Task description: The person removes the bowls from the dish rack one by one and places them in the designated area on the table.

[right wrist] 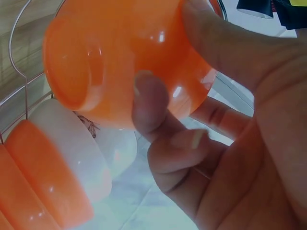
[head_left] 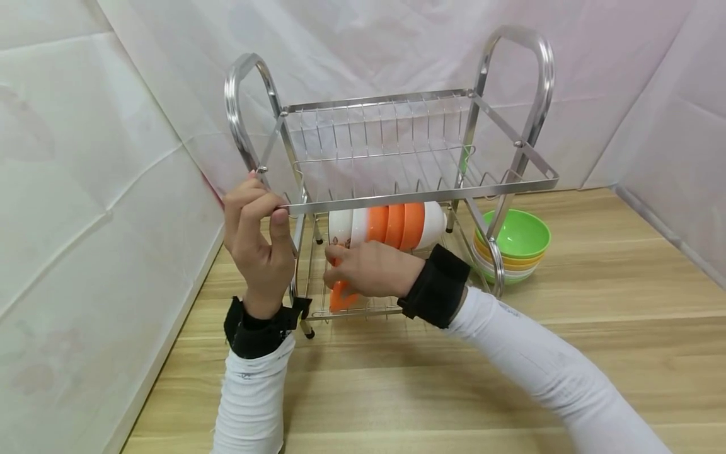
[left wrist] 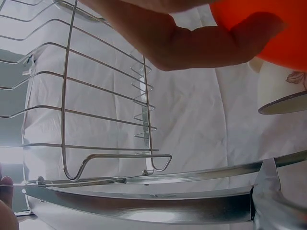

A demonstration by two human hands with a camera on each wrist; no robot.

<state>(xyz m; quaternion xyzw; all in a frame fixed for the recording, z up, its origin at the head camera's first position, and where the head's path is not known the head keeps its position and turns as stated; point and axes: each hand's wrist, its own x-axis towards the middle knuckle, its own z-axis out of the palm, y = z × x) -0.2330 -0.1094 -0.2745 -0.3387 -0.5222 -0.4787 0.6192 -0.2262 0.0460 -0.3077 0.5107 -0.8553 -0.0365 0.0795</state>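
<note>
In the head view my right hand holds an orange bowl at the left part of the rack's lower shelf, its fingers and thumb on the bowl's outside. This same bowl fills the upper part of the right wrist view, tilted, with its foot facing left. My left hand grips the front left corner of the upper shelf of a metal dish rack. Behind the right hand, a row of bowls stands on edge on the lower shelf: orange bowls between white ones, with a flower print on the leftmost.
Right of the rack, a stack of bowls sits on the wooden table, a green one on top. Arched side handles rise above the upper shelf. White cloth hangs behind and at both sides.
</note>
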